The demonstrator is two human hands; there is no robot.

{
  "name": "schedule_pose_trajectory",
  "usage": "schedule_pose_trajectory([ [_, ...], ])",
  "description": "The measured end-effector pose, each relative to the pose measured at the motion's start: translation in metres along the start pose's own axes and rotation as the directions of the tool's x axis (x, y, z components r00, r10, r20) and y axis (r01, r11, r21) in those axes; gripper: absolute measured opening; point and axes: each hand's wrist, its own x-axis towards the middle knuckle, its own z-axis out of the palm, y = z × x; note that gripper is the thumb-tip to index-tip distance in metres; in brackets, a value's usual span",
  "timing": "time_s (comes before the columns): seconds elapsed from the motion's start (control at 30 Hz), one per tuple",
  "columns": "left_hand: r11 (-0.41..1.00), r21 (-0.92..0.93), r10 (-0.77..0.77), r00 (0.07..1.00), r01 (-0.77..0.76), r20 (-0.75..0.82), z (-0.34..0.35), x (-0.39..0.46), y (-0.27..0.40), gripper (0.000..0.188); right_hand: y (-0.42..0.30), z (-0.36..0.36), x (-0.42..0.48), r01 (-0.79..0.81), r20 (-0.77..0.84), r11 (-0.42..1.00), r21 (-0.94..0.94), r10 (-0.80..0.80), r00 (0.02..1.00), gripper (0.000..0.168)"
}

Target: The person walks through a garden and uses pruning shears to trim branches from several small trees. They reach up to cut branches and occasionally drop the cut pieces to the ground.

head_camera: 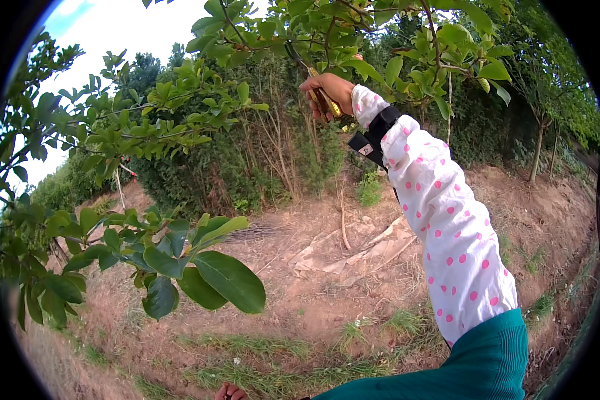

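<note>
My right hand [330,95], in a white sleeve with pink dots, is raised at the top centre and closed around pruning shears [314,74] with yellow handles. The shears' dark blades point up and left among the leaves of an overhanging branch [330,30]; whether they touch a twig cannot be told. A black strap [382,122] with a dark holder is on the wrist. At the bottom edge only part of my left hand [231,391] shows, its fingers curled; what it may hold cannot be made out.
Leafy branches reach in from the left, with a large-leaved one [205,275] nearest. Below are reddish soil, grass tufts [250,345], a torn sheet [325,257] and a bare stick [343,220]. Dense shrubs [275,145] stand behind, with a slim tree [538,150] at right.
</note>
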Motion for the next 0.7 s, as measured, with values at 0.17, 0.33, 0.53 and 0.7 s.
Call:
schedule_pose_trajectory([
  [0.17,1.0,0.008,0.014,1.0,-0.014,0.001,-0.008,-0.006,-0.006,0.015,-0.008,-0.004,0.01,-0.067,-0.074,0.998,0.003,0.067,0.995,0.03],
  [0.33,0.999,0.012,0.04,0.999,-0.04,-0.023,-0.007,-0.011,-0.009,0.014,-0.017,-0.009,0.025,-0.08,-0.134,0.997,0.025,0.082,0.988,0.03],
  [0.53,0.968,0.187,0.191,0.975,-0.169,-0.111,0.026,-0.018,-0.033,0.014,-0.016,-0.016,0.036,-0.055,-0.222,0.993,-0.104,0.03,0.975,0.029],
  [0.7,0.998,0.026,0.058,0.998,-0.057,-0.031,-0.006,-0.013,-0.015,0.015,-0.009,-0.022,0.043,0.067,-0.257,0.929,-0.363,-0.169,0.951,0.036],
])
